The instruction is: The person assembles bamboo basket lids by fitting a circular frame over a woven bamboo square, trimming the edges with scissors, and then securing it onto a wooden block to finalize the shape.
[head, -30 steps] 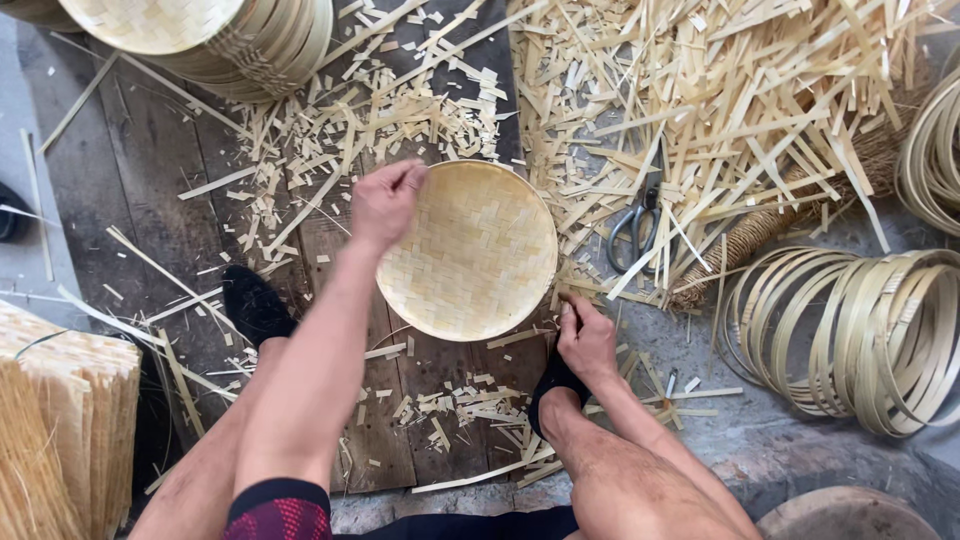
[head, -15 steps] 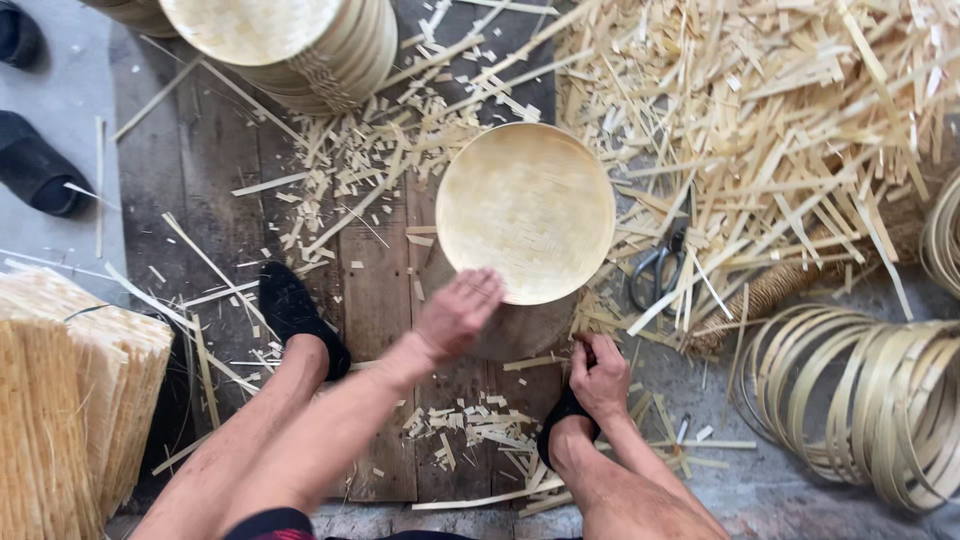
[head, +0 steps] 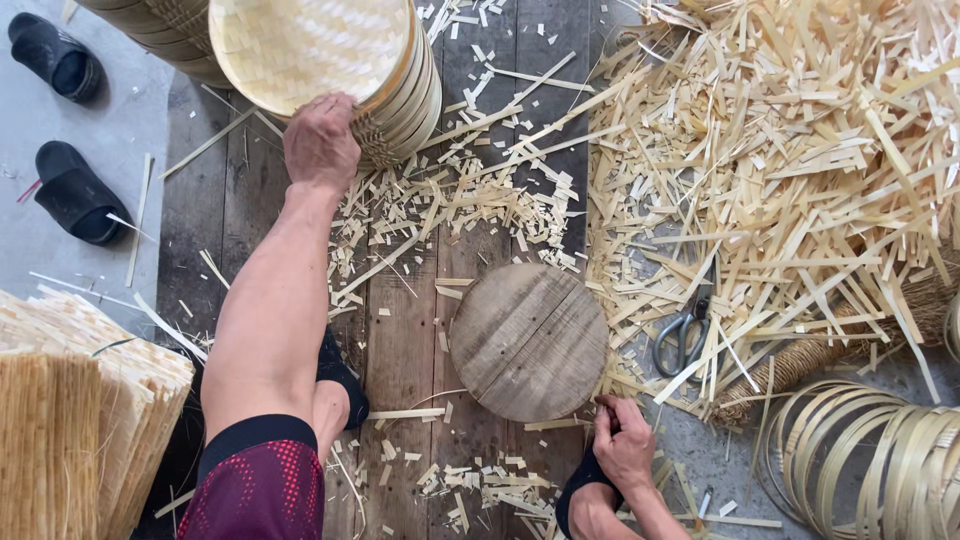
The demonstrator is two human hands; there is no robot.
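My left hand point(head: 320, 140) reaches far up and left, its fingers curled over the rim of a round woven bamboo tray point(head: 300, 45). That tray lies on top of a stack of similar trays point(head: 405, 105). A round wooden block point(head: 528, 340) sits bare on the plank floor between my legs. My right hand point(head: 625, 445) rests low beside the block, fingers curled against my foot in a black sandal point(head: 580, 490). Whether it holds anything is hidden.
Grey scissors point(head: 682, 335) lie among a big heap of bamboo strip offcuts point(head: 800, 170) on the right. Coiled bamboo hoops point(head: 870, 460) sit at lower right, stacked woven sheets point(head: 70, 420) at lower left, and two black slippers point(head: 70, 190) on the concrete at upper left.
My left hand lifted the woven tray off the wooden block and carried it up and left onto the stack. The block is now uncovered. My right hand stayed by my foot.
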